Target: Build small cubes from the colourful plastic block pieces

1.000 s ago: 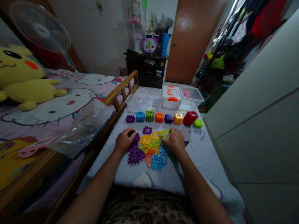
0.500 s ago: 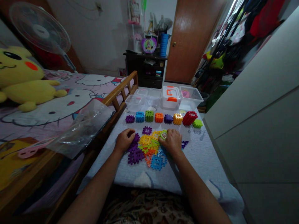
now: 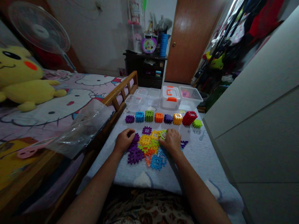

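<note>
A pile of flat waffle blocks (image 3: 149,147) in purple, yellow, green, orange and blue lies on a pale cloth-covered table (image 3: 203,152). My left hand (image 3: 124,140) rests curled at the pile's left edge, fingers closed over a purple block (image 3: 136,137). My right hand (image 3: 171,141) sits on the pile's right side and pinches a green block (image 3: 163,134). Behind the pile stands a row of assembled cubes (image 3: 158,117), from purple at the left to a red cube (image 3: 189,118) and a green piece (image 3: 197,123) at the right.
Clear plastic containers (image 3: 137,101), a white box with orange handle (image 3: 171,97) and an open tub (image 3: 190,96) stand at the table's far end. A wooden bed rail (image 3: 116,93) and a plastic bag (image 3: 86,124) lie to the left. A grey cabinet (image 3: 257,102) borders the right.
My right hand has slid a little to the left across the pile, keeping the green block in its fingers. My left hand has stayed where it was.
</note>
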{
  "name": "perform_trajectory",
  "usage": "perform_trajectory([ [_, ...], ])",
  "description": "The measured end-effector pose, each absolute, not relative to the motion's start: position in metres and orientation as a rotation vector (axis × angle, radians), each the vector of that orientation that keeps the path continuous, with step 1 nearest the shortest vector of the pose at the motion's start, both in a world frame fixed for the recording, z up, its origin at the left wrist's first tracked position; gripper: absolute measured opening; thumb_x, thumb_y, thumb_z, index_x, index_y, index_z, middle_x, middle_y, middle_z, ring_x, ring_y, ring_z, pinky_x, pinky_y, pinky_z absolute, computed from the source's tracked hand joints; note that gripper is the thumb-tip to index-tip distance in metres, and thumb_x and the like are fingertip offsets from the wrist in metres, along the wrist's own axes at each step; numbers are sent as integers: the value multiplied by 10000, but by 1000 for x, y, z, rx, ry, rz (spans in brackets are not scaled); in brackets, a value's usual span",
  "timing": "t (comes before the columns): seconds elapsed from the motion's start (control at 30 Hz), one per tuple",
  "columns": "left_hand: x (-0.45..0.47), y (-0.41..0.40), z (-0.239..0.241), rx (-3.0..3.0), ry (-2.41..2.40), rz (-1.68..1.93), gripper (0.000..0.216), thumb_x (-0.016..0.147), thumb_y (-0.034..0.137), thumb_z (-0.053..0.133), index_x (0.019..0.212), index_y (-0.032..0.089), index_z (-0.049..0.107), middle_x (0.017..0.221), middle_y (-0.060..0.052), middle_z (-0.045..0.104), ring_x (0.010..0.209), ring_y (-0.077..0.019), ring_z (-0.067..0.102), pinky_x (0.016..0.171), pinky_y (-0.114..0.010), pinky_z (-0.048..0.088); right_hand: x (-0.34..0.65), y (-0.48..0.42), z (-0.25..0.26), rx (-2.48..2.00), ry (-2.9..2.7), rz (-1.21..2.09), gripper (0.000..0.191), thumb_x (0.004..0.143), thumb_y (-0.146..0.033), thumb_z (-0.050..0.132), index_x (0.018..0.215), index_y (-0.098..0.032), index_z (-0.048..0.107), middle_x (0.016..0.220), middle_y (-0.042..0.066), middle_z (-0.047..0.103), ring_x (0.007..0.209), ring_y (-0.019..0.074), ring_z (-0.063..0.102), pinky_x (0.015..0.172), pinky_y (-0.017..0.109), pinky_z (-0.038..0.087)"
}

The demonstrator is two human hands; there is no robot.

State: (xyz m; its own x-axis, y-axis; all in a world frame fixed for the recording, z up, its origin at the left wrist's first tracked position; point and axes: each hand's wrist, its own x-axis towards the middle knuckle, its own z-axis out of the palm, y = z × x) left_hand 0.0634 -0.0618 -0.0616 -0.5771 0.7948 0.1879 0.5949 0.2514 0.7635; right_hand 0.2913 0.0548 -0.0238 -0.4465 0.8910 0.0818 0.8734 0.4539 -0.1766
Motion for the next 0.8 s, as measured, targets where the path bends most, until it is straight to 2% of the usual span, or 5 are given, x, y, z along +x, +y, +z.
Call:
perform_trajectory([
  [0.27,64,-62,-61,1312,2281,1234,272,789,433,549,893,224,689,914,-39,750,874,-226,695,852,-329,534,332,96,-12,-1609,-2475,129,420,804,-489,622,1074,-167,613,1090,140,626,1043,298,548,840,371,394],
  [0.43,63,-62,-62,1313,2283,1225,277,785,442,551,885,224,688,920,-42,750,863,-226,694,856,-328,534,369,130,-17,-1663,-2589,106,461,757,-464,680,1092,-150,635,1111,136,626,1029,291,554,806,349,391],
  [0.8,60,-62,-68,1307,2304,1193,310,790,469,560,920,220,692,946,-56,753,897,-243,699,882,-343,526,372,138,-28,-1652,-2706,113,438,801,-488,673,1090,-160,692,1143,150,641,1043,292,569,826,347,400],
])
